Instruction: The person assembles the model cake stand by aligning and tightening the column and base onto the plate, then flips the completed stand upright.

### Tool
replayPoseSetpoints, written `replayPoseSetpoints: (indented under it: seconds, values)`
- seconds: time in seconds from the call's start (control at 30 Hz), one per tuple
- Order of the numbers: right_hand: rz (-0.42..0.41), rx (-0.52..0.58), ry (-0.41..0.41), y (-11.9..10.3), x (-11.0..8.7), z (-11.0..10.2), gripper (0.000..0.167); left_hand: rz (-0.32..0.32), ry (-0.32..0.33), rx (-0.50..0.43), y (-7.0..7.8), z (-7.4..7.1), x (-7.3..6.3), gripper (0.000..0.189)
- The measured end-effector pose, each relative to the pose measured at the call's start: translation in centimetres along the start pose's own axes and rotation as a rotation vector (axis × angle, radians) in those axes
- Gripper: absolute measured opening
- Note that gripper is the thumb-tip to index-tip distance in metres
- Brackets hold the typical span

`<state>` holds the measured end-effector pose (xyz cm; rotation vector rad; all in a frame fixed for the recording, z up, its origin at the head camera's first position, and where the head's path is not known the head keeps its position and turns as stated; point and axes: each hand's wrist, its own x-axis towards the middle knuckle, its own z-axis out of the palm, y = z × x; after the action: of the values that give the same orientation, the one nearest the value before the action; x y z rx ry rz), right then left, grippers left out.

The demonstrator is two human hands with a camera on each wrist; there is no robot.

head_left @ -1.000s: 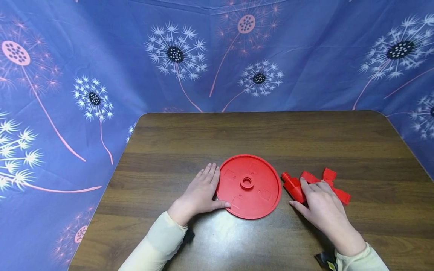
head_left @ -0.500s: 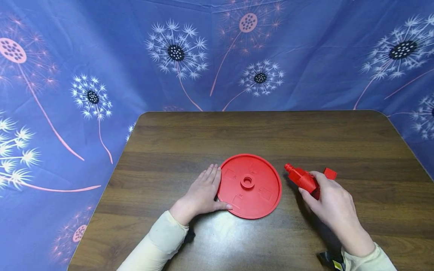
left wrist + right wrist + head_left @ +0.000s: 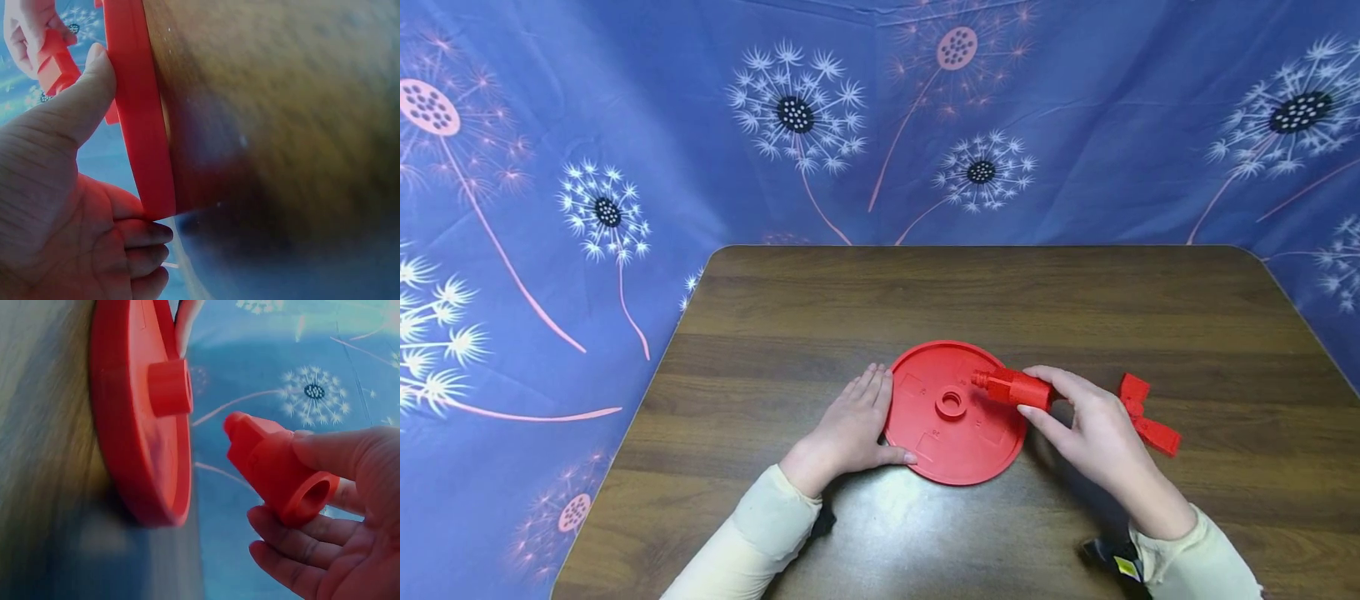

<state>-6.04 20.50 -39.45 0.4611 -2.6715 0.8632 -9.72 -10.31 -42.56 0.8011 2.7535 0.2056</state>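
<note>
A round red plastic disc [image 3: 958, 457] with a raised rim and a hollow central collar [image 3: 951, 406] lies on the table. Beside its left edge is my left hand [image 3: 848, 423]; the fingers lie straight along the rim and the thumb rests over it. My right hand [image 3: 1097, 429] holds a stepped red plastic post [image 3: 1015, 389] between thumb and fingers, above the disc's right part. The post is tilted sideways, its narrow tip pointing toward the collar. In the right wrist view the post's wide end [image 3: 314, 499] shows a round hole.
Red flat-armed pieces [image 3: 1156, 435] lie on the wooden table [image 3: 820, 308] behind the right hand, partly hidden by it. A blue cloth [image 3: 880, 125] with dandelion prints hangs beyond the table's far edge.
My right hand has picked up the red post from beside the flat-armed pieces and carried it left, over the disc. The left hand has stayed at the disc's rim.
</note>
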Motion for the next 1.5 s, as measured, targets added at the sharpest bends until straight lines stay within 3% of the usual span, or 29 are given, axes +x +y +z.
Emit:
replayPoseSetpoints:
  seconds: [0.27, 0.53, 1.07, 1.23, 1.5]
  values:
    - [-0.047, 0.062, -0.081, -1.2, 1.5, 0.7, 0.049, 0.002, 0.008, 0.003, -0.1, 0.0, 0.0, 0.117]
    - [-0.096, 0.012, -0.146, -2.5, 2.8, 1.3, 0.045, 0.005, 0.007, 0.009, 0.0, 0.0, -0.1, 0.116]
    - [-0.224, -0.095, -0.253, -4.5, 4.7, 2.3, 0.054, -0.002, 0.008, 0.014, 0.1, -0.1, -0.3, 0.115]
    - [-0.234, -0.097, -0.261, -5.1, 5.4, 3.0, 0.052, -0.013, -0.006, 0.011, 0.1, -0.1, -0.3, 0.115]
    - [-0.183, -0.072, -0.278, -5.1, 5.5, 3.5, 0.054, -0.013, -0.008, 0.003, 0.2, -0.2, -0.3, 0.115]
